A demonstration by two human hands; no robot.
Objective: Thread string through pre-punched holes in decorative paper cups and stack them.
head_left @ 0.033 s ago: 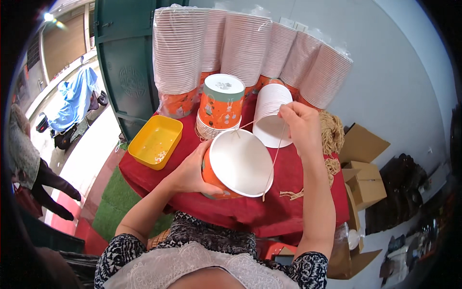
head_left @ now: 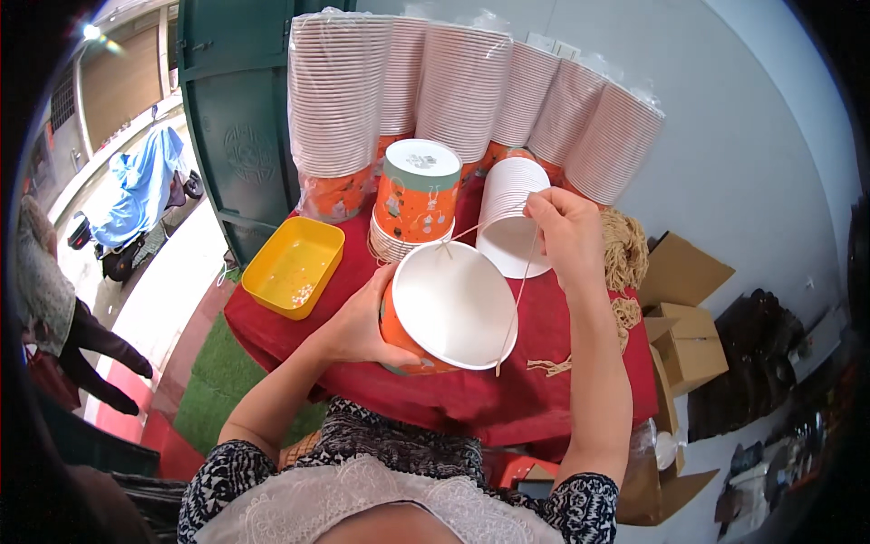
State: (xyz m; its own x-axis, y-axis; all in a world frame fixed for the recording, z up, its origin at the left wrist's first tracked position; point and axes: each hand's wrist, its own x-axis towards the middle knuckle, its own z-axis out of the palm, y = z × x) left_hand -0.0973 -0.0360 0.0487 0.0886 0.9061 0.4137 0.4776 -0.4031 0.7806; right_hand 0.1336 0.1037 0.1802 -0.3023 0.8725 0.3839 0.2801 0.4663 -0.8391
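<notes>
My left hand (head_left: 356,325) grips an orange paper bucket (head_left: 453,304) by its left side, its white open mouth tilted up toward me. In a pinch, my right hand (head_left: 571,238) holds a thin beige cord (head_left: 517,313) above the bucket's right side. One stretch of cord runs from those fingers to the bucket's far rim; another drops past the right rim and ends below it. Just beyond stands an upside-down stack of orange buckets (head_left: 417,207) with a green band. Beside it a stack of white-mouthed buckets (head_left: 512,218) lies on its side, its opening toward me.
A yellow plastic tray (head_left: 309,238) sits at the left of the red-covered table (head_left: 362,392). Tall plastic-wrapped bucket stacks (head_left: 340,100) line the back. Hanks of cord (head_left: 625,245) and loose cord ends (head_left: 550,366) lie right. Cardboard boxes (head_left: 693,349) stand beyond; a person (head_left: 54,290) is far left.
The bucket's mouth has shifted very slightly to the right, and the hanging cord with it. Both hands keep their holds.
</notes>
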